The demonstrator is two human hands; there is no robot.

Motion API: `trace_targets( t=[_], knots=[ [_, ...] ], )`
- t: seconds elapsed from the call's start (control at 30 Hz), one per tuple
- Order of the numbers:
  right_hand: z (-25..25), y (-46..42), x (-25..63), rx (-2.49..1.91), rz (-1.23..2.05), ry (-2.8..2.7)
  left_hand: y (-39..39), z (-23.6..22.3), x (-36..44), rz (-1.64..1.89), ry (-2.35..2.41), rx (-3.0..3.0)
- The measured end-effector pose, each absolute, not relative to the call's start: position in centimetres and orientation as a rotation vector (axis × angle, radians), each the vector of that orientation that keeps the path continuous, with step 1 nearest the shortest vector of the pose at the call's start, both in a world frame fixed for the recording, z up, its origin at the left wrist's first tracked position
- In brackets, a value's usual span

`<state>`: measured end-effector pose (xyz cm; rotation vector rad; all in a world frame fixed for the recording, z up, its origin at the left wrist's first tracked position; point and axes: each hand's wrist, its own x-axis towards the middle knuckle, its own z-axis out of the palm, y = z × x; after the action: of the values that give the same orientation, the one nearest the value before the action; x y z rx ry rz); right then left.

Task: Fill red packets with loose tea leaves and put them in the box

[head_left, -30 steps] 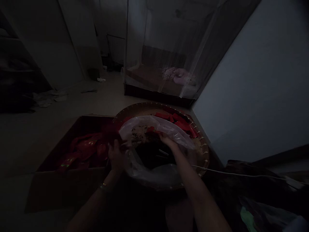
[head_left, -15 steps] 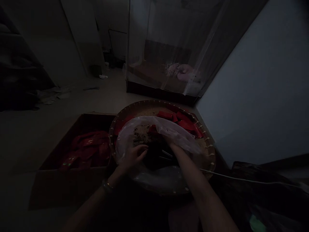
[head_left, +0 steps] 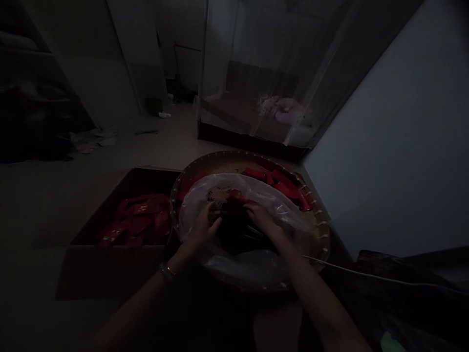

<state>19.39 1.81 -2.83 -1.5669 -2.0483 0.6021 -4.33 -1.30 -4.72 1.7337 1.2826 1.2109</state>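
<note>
In the dim head view, a round woven bamboo tray [head_left: 322, 226] holds a clear plastic sheet or bag [head_left: 194, 195]. Loose dark bits [head_left: 219, 192] lie on the plastic's far part. A red packet [head_left: 237, 195] rests beside them. At the left of a black object [head_left: 234, 232] in the middle is my left hand [head_left: 203, 225], thumb and fingers apart, holding nothing visible. My right hand [head_left: 263, 218] reaches in from the right, fingers bent near the red packet and the black object's far edge. Darkness hides whether its fingertips grip anything.
More red packets [head_left: 286, 185] lie along the tray's far right. An open cardboard box [head_left: 110, 269] with several red packets stands at left. A white cord [head_left: 366, 270] runs off to the right. Behind are a netted bed [head_left: 249, 132] and a pale wall [head_left: 395, 132].
My right hand has drawn back from under the plastic's edge, and the red packet shows more fully. My left hand has moved slightly forward. The whole view has shifted a little.
</note>
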Motion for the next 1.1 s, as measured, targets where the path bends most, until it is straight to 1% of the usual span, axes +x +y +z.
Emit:
trace_targets(
  t=[0.07, 0.13, 0.2, 0.27, 0.33, 0.5, 0.63, 0.73, 0.87, 1.1],
  knots=[
    [-2.6, 0.5, 19.4, -1.510, 0.600, -2.131, -0.9, -4.7, -4.1, 1.223, 1.311, 1.821],
    [-2.4, -0.7, 19.4, -1.440, 0.610, -2.169, -0.6, -4.4, -3.6, 1.101, 1.288, 1.939],
    [-2.0, -1.5, 19.3, -1.392, 0.638, -2.103, -0.3, -4.1, -3.1, 0.967, 1.232, 2.012],
    [-1.5, -1.8, 19.1, -1.364, 0.691, -1.968, -0.1, -4.0, -2.7, 0.926, 1.207, 2.022],
    [-1.1, -1.8, 18.9, -1.347, 0.798, -1.823, 0.0, -4.1, -2.8, 0.948, 1.222, 1.941],
    [-1.4, -1.0, 19.1, -1.410, 1.264, -1.442, 0.3, -4.4, -3.8, 1.030, 1.145, 1.614],
    [-2.1, 0.4, 19.0, -1.438, 1.350, -1.260, 0.5, -4.4, -4.4, 1.230, 1.230, 1.524],
    [-2.7, 1.4, 18.6, -1.427, 1.376, -1.264, 0.7, -4.4, -4.5, 1.239, 1.342, 1.469],
    [-3.9, 1.9, 17.8, -1.422, 1.371, -1.356, 0.7, -4.2, -4.5, 1.248, 1.378, 1.432],
    [-4.6, 1.9, 16.3, -1.279, 1.366, -1.698, 0.5, -3.7, -4.7, 1.297, 1.455, 1.396]
  ],
)
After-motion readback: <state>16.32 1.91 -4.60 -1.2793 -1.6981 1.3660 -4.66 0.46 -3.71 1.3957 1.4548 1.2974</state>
